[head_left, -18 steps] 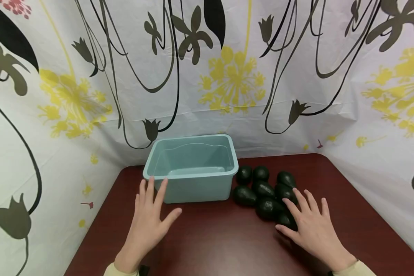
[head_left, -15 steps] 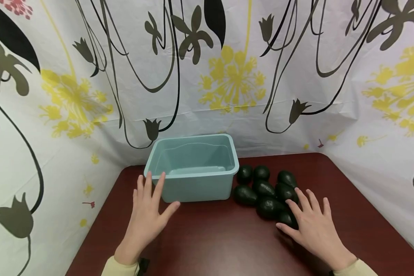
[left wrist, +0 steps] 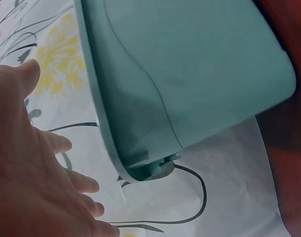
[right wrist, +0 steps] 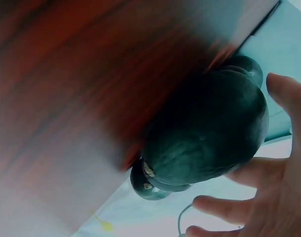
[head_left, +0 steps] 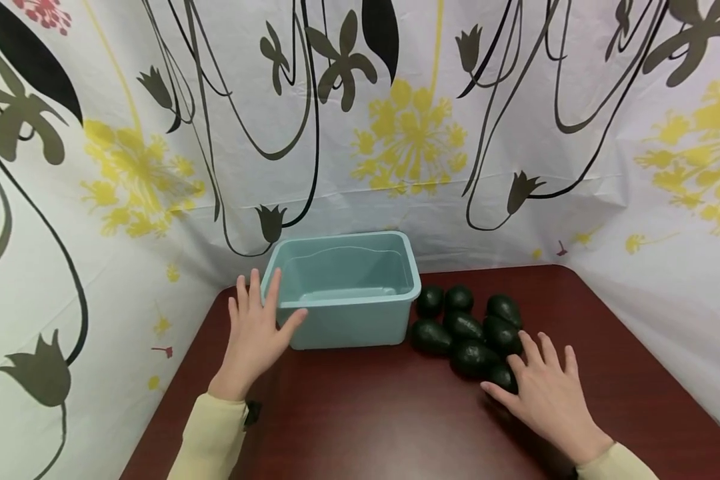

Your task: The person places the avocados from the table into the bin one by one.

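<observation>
A pale teal plastic bin (head_left: 348, 323) stands at the back of the dark red table, its inside bare. My left hand (head_left: 253, 340) is spread at the bin's front left corner, fingers straight and holding nothing; the left wrist view shows its fingertips beside the rim (left wrist: 94, 94). Right of the bin lie several dark green avocados (head_left: 473, 359) in a close group. My right hand (head_left: 549, 400) reaches over the nearest avocado (right wrist: 209, 128), thumb on one side and fingers on the other, spread wide around it. Its fingers are loosely bent, not gripping.
The dark red table (head_left: 360, 413) has rounded back corners. A white cloth (head_left: 360, 167) printed with grey tulips and yellow flowers hangs behind and on both sides, close to the table's edges. The bin's right wall stands close to the leftmost avocados.
My left hand has moved forward and up toward the bin's left rim. My right hand has shifted slightly, its fingers lower beside the nearest avocado. The head view has turned a little left.
</observation>
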